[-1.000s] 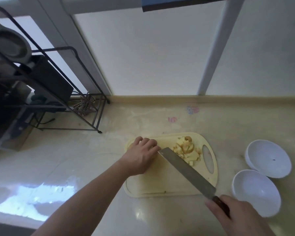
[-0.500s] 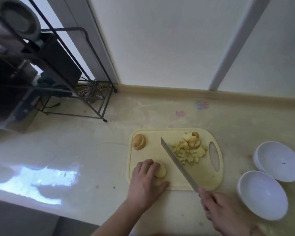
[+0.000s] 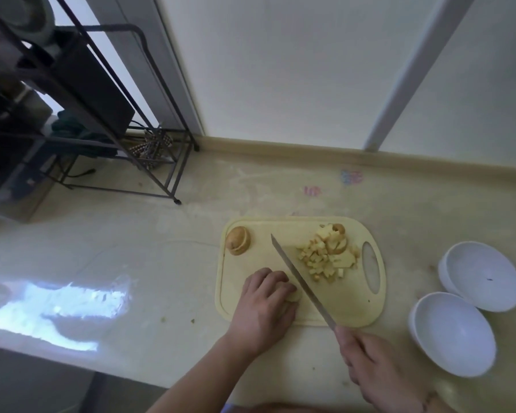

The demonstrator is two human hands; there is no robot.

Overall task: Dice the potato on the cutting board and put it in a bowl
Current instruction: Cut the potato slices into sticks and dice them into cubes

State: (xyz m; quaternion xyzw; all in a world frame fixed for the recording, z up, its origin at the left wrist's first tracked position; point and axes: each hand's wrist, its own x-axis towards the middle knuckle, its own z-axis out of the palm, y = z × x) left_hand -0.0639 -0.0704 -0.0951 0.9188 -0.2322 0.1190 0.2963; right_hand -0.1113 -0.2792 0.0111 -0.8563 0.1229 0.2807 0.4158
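Note:
A pale yellow cutting board (image 3: 349,308) lies on the counter. My left hand (image 3: 262,308) presses a potato slice (image 3: 294,296) flat on the board's near left part; most of the slice is hidden under my fingers. My right hand (image 3: 370,365) grips the handle of a long knife (image 3: 301,281), whose blade slants across the board just right of the slice. A pile of diced potato (image 3: 325,254) sits at the board's far right. A potato end piece (image 3: 237,240) rests at the far left corner. Two white bowls, one nearer (image 3: 453,332) and one farther (image 3: 483,275), stand right of the board.
A black wire rack (image 3: 108,138) with dark items stands at the back left of the counter. A wall and raised edge run behind the board. Small crumbs (image 3: 164,318) lie on the counter left of the board. The counter's front edge is close to me.
My left hand left the end piece at the far left corner and pulled a slice to the near side. The knife moved up against the slice. The camera tilted down.

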